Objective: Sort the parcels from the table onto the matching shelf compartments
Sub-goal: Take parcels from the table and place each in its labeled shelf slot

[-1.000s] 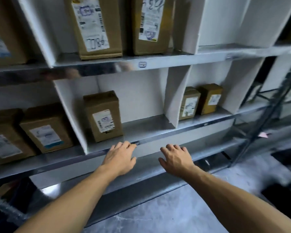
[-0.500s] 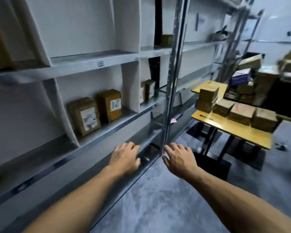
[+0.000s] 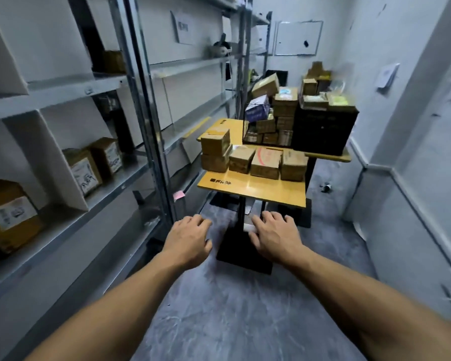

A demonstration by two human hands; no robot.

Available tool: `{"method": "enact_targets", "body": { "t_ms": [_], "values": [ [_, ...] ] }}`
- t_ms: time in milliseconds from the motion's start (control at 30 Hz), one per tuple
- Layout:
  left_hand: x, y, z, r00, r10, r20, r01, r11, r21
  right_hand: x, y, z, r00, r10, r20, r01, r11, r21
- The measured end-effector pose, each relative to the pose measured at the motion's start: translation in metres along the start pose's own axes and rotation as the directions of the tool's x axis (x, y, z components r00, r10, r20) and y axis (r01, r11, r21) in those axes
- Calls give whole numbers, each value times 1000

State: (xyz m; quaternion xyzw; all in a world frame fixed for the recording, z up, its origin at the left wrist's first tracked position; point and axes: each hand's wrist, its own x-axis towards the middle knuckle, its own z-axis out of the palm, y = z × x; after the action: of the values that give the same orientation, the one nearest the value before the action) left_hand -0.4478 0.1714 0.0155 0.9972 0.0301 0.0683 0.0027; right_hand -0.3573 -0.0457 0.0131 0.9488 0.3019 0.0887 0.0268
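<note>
Several brown cardboard parcels [image 3: 255,158] lie in a row on the near yellow table [image 3: 266,190], ahead of me. A two-high stack of parcels [image 3: 215,149] stands at the table's left end. My left hand [image 3: 189,237] and my right hand [image 3: 275,234] are stretched out in front of me, palms down, fingers relaxed and empty, short of the table's front edge. The metal shelf unit [image 3: 71,220] runs along my left with white dividers. Labelled parcels [image 3: 93,165] stand in its middle-level compartments, and another labelled parcel [image 3: 9,214] stands at the far left.
A second yellow table [image 3: 328,156] behind carries a wire basket of parcels [image 3: 268,128] and a black crate [image 3: 323,130] topped with boxes. The table's black pedestal base [image 3: 242,252] sits on the grey floor. A white wall closes the right side.
My view has swung right, from facing the shelf compartments to facing the tables down the aisle. Both hands stay empty and outstretched, now pointing toward the near table.
</note>
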Motion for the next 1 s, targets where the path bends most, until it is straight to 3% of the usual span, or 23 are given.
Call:
{"method": "enact_targets", "body": {
  "t_ms": [400, 767, 1000],
  "values": [
    [152, -17, 38, 987, 159, 34, -160, 987, 24, 98, 50, 34, 978, 174, 116, -171, 985, -36],
    [322, -135, 50, 995, 104, 5, -104, 994, 10, 323, 27, 39, 987, 123, 107, -123, 992, -7],
    [388, -178, 65, 996, 82, 46, -81, 997, -12, 412, 22, 64, 985, 117, 123, -123, 992, 41]
  ]
}}
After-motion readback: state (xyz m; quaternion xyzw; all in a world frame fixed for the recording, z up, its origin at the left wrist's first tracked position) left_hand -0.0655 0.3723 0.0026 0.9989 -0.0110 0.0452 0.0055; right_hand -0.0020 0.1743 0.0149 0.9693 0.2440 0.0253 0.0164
